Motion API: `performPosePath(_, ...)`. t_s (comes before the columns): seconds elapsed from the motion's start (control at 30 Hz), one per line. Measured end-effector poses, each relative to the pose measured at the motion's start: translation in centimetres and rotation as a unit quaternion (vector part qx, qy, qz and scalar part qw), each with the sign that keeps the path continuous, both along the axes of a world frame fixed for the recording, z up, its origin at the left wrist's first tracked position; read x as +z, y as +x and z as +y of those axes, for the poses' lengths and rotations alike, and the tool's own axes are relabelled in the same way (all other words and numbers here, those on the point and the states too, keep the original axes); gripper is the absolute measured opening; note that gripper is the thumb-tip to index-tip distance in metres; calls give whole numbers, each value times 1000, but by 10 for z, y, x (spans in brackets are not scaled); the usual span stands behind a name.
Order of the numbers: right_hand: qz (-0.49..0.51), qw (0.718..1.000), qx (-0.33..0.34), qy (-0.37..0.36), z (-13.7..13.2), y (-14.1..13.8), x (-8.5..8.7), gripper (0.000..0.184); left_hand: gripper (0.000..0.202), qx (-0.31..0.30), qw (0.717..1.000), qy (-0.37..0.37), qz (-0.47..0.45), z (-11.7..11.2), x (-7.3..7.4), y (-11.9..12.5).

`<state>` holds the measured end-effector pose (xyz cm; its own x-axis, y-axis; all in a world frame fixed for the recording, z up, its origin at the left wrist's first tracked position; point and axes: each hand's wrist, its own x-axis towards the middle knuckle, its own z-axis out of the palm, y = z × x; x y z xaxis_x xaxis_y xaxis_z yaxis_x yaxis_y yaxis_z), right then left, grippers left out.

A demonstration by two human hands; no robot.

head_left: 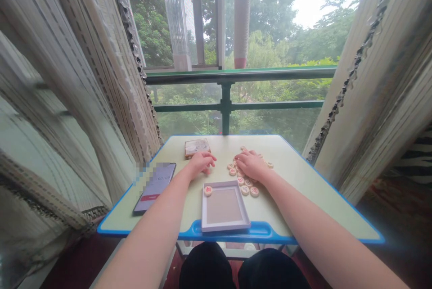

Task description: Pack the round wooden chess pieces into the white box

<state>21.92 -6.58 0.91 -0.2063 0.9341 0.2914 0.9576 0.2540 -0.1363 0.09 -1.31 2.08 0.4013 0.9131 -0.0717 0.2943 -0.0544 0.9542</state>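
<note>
Round wooden Chinese chess pieces (254, 191) with red or dark characters lie in a loose cluster right of the table's middle. Over that cluster rests my right hand (250, 164), its fingers spread and covering several of the pieces. My left hand (201, 164) hovers or rests left of the cluster, fingers loosely bent and apart, with nothing visible in them. In front of me is a shallow white open box (226, 225). One piece with a red character (208, 191) sits in its far left corner.
A small printed box (197, 146) stands at the back left, just beyond my left hand. Beside my left forearm lies a phone (155, 187) with a lit screen. The table (297, 163) has a blue edge; a green railing (270, 73) and curtains (101, 55) surround it.
</note>
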Motion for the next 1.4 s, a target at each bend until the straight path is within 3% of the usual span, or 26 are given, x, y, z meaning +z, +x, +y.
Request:
performPosePath(0.07,9,999,-36,-2,0,-1,0,34,12,34,996,50,71,2,0,-2)
performPosePath(0.17,14,998,-64,-2,-1,-2,0,32,7,69,968,182,161,6,-4,-6)
performPosePath(0.27,24,997,-69,-4,-1,-3,2,29,7,57,947,256,184,7,-7,-7)
performPosePath(0.33,33,997,-67,-6,-1,-3,3,28,9,26,956,229,184,3,-5,-5)
performPosePath(0.47,57,996,-73,-6,-2,-3,4,32,20,-84,977,106,165,-9,5,-3)
performPosePath(0.6,81,994,-74,-19,-3,-3,5,31,27,-201,961,95,165,-19,16,-9)
performPosePath(0.7,87,993,-78,-25,-3,-4,7,27,25,-250,947,103,175,-24,19,-13)
performPosePath(0.87,89,992,-89,-3,-1,-3,7,25,24,-233,948,94,196,-25,13,-13)
performPosePath(1.07,181,974,-108,86,1,3,10,25,29,-206,952,81,212,-25,7,-8)
performPosePath(1.4,288,950,-96,76,-2,-3,16,21,26,-208,957,87,184,-35,10,2)
